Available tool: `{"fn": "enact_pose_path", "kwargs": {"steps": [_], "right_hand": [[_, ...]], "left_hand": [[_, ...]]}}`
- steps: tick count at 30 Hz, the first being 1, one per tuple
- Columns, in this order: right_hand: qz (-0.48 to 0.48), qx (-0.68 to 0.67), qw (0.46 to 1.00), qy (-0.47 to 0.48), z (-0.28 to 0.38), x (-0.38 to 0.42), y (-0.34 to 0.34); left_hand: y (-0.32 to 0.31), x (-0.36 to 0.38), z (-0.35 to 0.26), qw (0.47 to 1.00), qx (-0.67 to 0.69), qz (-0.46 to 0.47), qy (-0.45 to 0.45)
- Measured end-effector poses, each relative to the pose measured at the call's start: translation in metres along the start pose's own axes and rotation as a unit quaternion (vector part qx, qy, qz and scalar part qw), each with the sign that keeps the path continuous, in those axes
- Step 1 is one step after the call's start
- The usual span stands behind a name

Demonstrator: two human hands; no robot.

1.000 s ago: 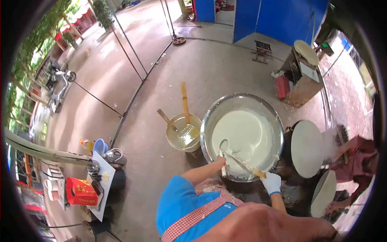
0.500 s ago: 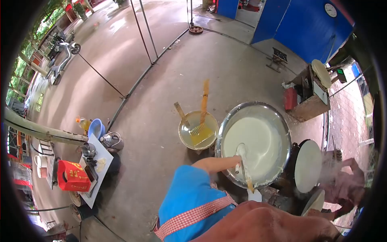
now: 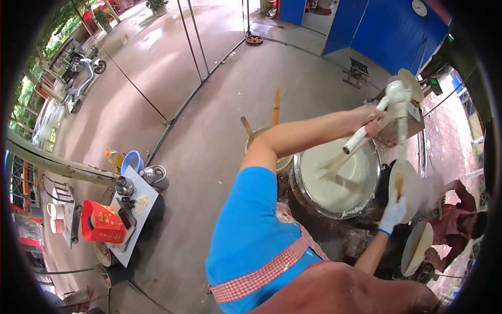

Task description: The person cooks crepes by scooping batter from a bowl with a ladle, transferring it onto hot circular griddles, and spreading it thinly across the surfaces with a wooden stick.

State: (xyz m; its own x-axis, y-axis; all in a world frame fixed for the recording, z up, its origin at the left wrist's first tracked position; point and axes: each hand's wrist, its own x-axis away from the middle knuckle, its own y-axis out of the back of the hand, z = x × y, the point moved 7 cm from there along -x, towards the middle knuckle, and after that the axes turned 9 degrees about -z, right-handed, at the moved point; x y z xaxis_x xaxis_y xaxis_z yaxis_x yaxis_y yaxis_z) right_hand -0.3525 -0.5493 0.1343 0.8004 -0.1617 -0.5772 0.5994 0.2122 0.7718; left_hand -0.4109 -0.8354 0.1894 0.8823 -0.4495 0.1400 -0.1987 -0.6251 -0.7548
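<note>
While my left hand (image 3: 372, 120) curls round the ladle (image 3: 398, 91), its coated head at one o'clock, my gloved right hand (image 3: 392, 212) grips the spatula (image 3: 399, 183), pointing to twelve. I'd scrape slowly, wrists steady, sparing splashes; the batter (image 3: 324, 191) fills the basin (image 3: 342, 215) at my left hand's seven o'clock.

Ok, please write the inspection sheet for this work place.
Surface: floor, small pale specks.
Job's things: pale batter in steel basin; ladle and spatula raised, coated.
Clutter: red bag, blue bowl, metal jug, on or beside white board.
Hands: left hand bare, on ladle; right hand gloved, on spatula.
Cables: dark line lower left, type unclear.
Surroundings: co-worker at right, haze nearby; scooter.
</note>
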Motion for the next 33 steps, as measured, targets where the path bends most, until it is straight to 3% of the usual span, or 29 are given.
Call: {"fn": "enact_pose_path", "kwargs": {"steps": [1, 3, 4, 5, 7, 8, 10, 11, 12, 13, 14, 15, 17, 18, 20, 21, 22, 25, 26, 28, 30, 32, 33], "right_hand": [[0.022, 0.046, 0.998, -0.027, 0.005, -0.020, 0.010], [-0.097, -0.107, 0.989, 0.025, 0.009, -0.054, 0.026], [-0.094, -0.075, 0.990, -0.067, 0.034, -0.058, 0.052], [-0.119, -0.104, 0.983, -0.095, 0.040, -0.063, 0.061], [-0.170, -0.139, 0.966, -0.135, 0.059, -0.060, 0.070], [-0.171, -0.133, 0.966, -0.139, 0.064, -0.051, 0.065], [-0.093, -0.126, 0.965, -0.208, 0.062, -0.021, 0.023], [-0.062, -0.297, 0.908, -0.290, 0.071, 0.007, -0.008], [-0.040, -0.338, 0.902, -0.266, 0.064, 0.034, -0.041], [-0.099, -0.325, 0.931, -0.130, 0.072, 0.060, -0.057], [0.024, -0.334, 0.915, -0.226, 0.088, 0.091, -0.067], [0.047, -0.359, 0.881, -0.303, 0.021, 0.138, -0.128], [0.166, -0.297, 0.844, -0.416, 0.066, 0.174, -0.094], [0.157, -0.286, 0.864, -0.383, 0.057, 0.180, -0.091], [0.118, -0.274, 0.877, -0.376, 0.067, 0.189, -0.062], [0.102, -0.313, 0.851, -0.409, 0.088, 0.183, -0.038], [0.070, -0.314, 0.869, -0.375, 0.087, 0.183, -0.028], [0.057, -0.374, 0.795, -0.474, 0.103, 0.197, -0.017], [0.061, -0.394, 0.759, -0.515, 0.097, 0.218, -0.029], [0.111, -0.322, 0.749, -0.569, 0.078, 0.269, -0.040], [0.105, -0.196, 0.784, -0.579, 0.066, 0.311, 0.001], [0.060, -0.142, 0.781, -0.606, 0.048, 0.341, 0.045], [0.016, -0.166, 0.786, -0.595, 0.045, 0.350, 0.070]], "left_hand": [[-0.002, -0.007, -0.020, 0.999, 0.008, -0.032, 0.008], [-0.029, 0.018, -0.067, 0.999, -0.041, 0.006, -0.007], [-0.031, 0.008, -0.088, 0.997, -0.059, 0.050, -0.031], [-0.039, 0.013, -0.109, 0.991, -0.074, 0.100, -0.040], [-0.039, 0.015, -0.142, 0.976, -0.163, 0.089, -0.113], [-0.031, 0.005, -0.142, 0.977, -0.161, 0.093, -0.108], [0.006, -0.019, -0.133, 0.954, -0.210, 0.059, -0.207], [0.029, -0.021, -0.114, 0.952, -0.228, 0.082, -0.185], [0.059, -0.037, -0.082, 0.969, -0.177, 0.104, -0.136], [0.083, -0.032, -0.055, 0.986, -0.086, 0.121, -0.074], [0.127, -0.057, -0.013, 0.997, -0.047, 0.021, 0.050], [0.169, -0.073, 0.027, 0.981, -0.012, -0.083, 0.174], [0.212, -0.068, 0.065, 0.946, 0.102, -0.185, 0.248], [0.211, -0.059, 0.062, 0.943, 0.088, -0.183, 0.263], [0.186, -0.026, 0.052, 0.886, 0.214, -0.083, 0.404], [0.173, -0.014, 0.034, 0.922, 0.132, -0.076, 0.355], [0.157, -0.007, 0.020, 0.948, 0.049, -0.051, 0.311], [0.145, -0.004, 0.057, 0.959, -0.109, 0.037, 0.259], [0.146, 0.000, 0.084, 0.930, -0.003, -0.001, 0.368], [0.136, 0.009, 0.126, 0.811, 0.061, -0.092, 0.575], [0.093, 0.024, 0.147, 0.760, 0.124, -0.186, 0.610], [0.064, 0.035, 0.171, 0.735, 0.071, -0.128, 0.663], [0.044, 0.032, 0.179, 0.772, -0.032, -0.036, 0.634]]}}
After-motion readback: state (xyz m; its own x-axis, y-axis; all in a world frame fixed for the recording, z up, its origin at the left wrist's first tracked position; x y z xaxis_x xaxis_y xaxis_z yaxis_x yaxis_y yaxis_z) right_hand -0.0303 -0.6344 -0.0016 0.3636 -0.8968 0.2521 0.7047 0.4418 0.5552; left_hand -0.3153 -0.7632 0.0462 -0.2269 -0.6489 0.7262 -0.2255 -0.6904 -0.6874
